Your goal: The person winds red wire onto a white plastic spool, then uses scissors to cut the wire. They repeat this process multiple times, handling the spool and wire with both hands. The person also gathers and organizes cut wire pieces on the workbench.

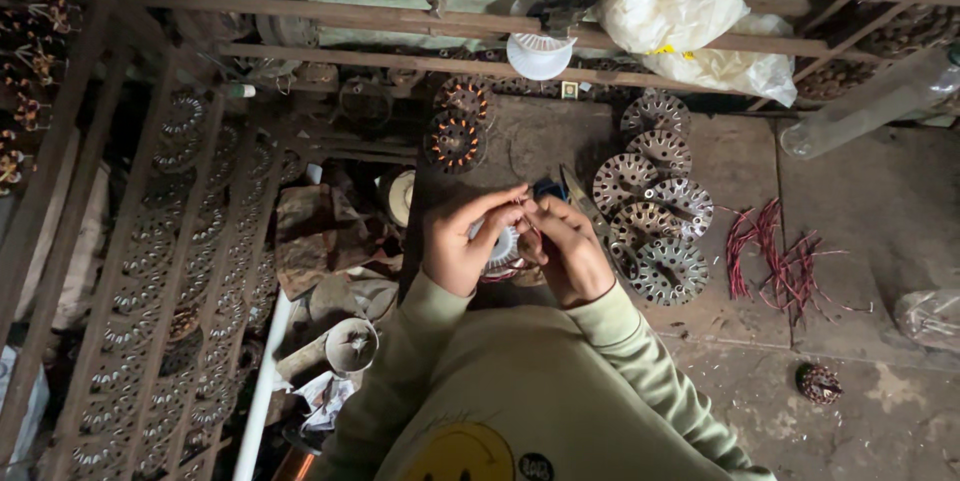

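Stator (500, 246) held low over worktop (850, 201), between both hands. Left hand (458, 241) cupped under rim; right hand (570, 246) pinching red wire (527, 226). Judged heavy, stiff core; wire thin, easily kinked. Best gripped by rim. Spare cores (655, 211) stacked beside.

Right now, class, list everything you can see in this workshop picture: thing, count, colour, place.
round slotted part with white centre: one, white and metal, held between both hands
slotted metal discs: about seven, grey, on the floor right of the hands
red wire pieces: a loose bunch, red, floor further right
wound cores with copper wire: two, dark and orange, above the hands
white plastic bag: one, on the rack bars at top
clear plastic bottle: one, lying top right
rows of discs on rack: many, grey, left
left hand: grips the part
right hand: fingers at the part's edge
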